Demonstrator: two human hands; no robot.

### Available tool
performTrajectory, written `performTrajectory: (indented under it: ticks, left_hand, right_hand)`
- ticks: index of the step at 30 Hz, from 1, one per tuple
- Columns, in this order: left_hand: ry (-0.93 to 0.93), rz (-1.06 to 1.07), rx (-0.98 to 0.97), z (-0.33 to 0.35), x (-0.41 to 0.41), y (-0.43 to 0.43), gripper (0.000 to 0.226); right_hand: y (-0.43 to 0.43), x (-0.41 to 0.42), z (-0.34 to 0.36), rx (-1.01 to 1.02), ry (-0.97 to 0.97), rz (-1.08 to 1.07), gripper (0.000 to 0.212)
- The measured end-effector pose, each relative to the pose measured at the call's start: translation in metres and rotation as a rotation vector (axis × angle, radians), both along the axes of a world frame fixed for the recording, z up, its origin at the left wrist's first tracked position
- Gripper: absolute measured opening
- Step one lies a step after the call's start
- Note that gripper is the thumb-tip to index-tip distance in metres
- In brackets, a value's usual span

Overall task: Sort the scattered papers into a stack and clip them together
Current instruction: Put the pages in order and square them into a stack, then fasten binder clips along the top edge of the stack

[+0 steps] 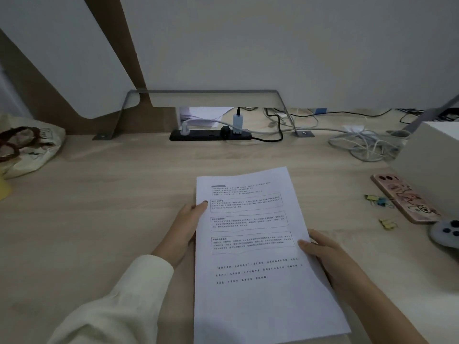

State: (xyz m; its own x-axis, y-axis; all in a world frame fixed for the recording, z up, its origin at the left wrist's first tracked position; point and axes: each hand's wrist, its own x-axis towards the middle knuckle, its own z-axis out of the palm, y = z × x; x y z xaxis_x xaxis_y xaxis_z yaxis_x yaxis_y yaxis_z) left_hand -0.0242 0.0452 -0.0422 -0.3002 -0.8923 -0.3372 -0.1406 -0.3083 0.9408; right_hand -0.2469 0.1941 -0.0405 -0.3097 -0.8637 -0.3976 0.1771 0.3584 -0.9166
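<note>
A stack of white printed papers [255, 259] is held above the wooden desk [111, 207], tilted slightly to the right. My left hand [185, 232] grips its left edge, thumb on top near the upper text. My right hand [330, 259] grips the right edge, thumb resting on the sheet. Small binder clips lie loose on the desk at the right: a yellow and blue group [377, 200] and a yellow one [388, 223], both apart from my hands.
A pink phone [407, 198] and a grey controller [445, 235] lie at the right beside a white box [432, 155]. A black power strip [211, 135] and tangled cables [365, 145] sit at the back. A cloth bag [29, 147] rests far left.
</note>
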Motion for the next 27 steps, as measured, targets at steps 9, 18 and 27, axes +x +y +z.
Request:
performTrajectory:
  ticks: [9, 18, 27]
  left_hand:
    - [-0.143, 0.063, -0.234, -0.015, -0.045, -0.012, 0.017]
    - [-0.222, 0.039, -0.333, -0.02, -0.05, -0.018, 0.014]
    - [-0.207, 0.049, -0.292, -0.02, -0.044, -0.021, 0.017]
  right_hand:
    - [0.004, -0.04, -0.004, -0.099, 0.698, -0.264, 0.017]
    - [-0.029, -0.162, -0.024, 0.235, 1.357, -0.317, 0.053]
    - [-0.065, -0.131, -0.029, -0.024, 1.375, -0.12, 0.029]
